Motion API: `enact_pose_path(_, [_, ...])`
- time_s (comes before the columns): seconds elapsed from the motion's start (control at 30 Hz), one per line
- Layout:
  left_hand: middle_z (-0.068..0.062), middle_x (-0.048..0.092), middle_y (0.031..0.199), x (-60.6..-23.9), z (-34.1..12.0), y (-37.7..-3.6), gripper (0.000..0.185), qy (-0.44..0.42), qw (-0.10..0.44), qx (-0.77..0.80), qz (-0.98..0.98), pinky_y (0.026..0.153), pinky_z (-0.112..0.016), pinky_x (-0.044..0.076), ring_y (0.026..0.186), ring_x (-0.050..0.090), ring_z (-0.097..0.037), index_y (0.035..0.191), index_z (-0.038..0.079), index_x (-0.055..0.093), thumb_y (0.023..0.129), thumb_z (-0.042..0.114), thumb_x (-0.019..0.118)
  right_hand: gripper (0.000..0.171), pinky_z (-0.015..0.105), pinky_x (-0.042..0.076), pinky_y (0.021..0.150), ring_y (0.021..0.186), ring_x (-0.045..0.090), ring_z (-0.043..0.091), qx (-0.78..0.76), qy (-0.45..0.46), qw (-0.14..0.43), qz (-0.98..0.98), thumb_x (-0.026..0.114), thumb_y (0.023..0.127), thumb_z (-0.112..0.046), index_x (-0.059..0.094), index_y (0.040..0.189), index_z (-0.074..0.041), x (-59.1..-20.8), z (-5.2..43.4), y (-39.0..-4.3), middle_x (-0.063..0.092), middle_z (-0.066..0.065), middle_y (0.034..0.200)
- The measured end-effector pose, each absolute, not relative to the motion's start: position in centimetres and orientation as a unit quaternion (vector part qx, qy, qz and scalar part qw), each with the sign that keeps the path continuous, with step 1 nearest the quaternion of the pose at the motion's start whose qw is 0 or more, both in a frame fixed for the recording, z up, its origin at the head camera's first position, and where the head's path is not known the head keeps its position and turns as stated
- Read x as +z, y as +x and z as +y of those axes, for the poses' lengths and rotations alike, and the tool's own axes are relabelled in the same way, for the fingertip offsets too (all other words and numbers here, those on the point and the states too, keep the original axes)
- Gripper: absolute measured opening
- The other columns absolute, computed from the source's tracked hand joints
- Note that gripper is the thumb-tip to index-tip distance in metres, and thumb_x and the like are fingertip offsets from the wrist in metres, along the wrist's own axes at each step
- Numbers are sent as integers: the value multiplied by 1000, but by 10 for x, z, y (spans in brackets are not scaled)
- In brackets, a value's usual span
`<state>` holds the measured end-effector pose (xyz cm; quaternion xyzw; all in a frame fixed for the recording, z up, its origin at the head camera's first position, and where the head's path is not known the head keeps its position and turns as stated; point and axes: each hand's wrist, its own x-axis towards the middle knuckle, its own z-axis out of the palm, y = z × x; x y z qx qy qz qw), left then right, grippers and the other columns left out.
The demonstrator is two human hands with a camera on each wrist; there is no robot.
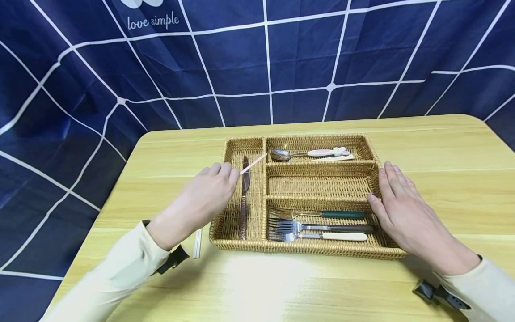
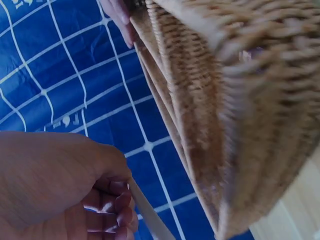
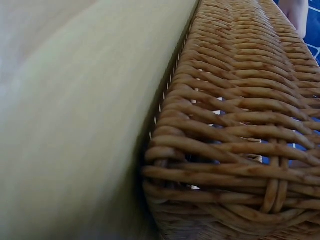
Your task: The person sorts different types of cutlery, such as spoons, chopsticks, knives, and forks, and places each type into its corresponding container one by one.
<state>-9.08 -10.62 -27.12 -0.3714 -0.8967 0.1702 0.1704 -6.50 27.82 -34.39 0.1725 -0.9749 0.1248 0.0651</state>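
Note:
My left hand pinches a thin, pale pinkish stick-like piece above the left compartment of a woven cutlery tray. In the left wrist view that piece looks flat and pale; its kind is unclear. Below it, a dark table knife lies lengthwise in the compartment. My right hand rests against the tray's right rim, fingers straight. Three forks lie in the front compartment, with green, black and cream handles. At the back lie a spoon and a white piece with a rabbit-like end.
A slim white item lies on the wooden table, left of the tray and partly hidden by my left arm. Behind the table hangs a blue cloth with white grid lines.

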Motion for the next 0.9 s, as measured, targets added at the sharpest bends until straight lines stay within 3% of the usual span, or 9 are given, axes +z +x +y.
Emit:
enact_pose_path(0.23, [-6,53,84,-260,-75,-96,20,-410,149,198,-878,61,-23,50,73,51,-17,95,1,53,79,-9,56,64,49,-5,119,143,2,49,127,169,59,-976,32,105,-27,10,146,18,-343,278,-64,1,36,153])
enact_pose_path(0.37, [-6,57,91,-257,-58,-99,23,-424,133,222,-868,67,-22,53,79,55,-18,99,3,54,78,-3,61,65,49,-5,119,143,2,48,124,168,55,-976,32,105,-28,10,146,17,-342,277,-65,0,36,153])
enact_pose_path(0.53, [-2,53,87,-262,-38,-104,24,-446,118,210,-862,60,-19,48,75,51,-14,98,6,51,78,1,62,65,50,-1,120,144,5,48,120,160,56,-978,33,105,-29,12,146,17,-340,275,-63,4,36,154])
enact_pose_path(0.73, [-5,61,98,-265,-26,-114,23,-462,146,207,-850,67,-19,53,87,59,-17,105,5,55,83,1,60,66,49,0,120,144,5,46,124,158,49,-978,32,105,-31,11,147,16,-338,270,-65,4,34,154])
enact_pose_path(0.9, [-4,62,106,-266,-3,-123,26,-476,97,207,-849,79,-20,54,93,61,-16,117,5,56,91,6,57,66,49,-1,120,144,4,46,124,151,46,-980,31,105,-30,10,147,16,-338,274,-61,3,34,155])
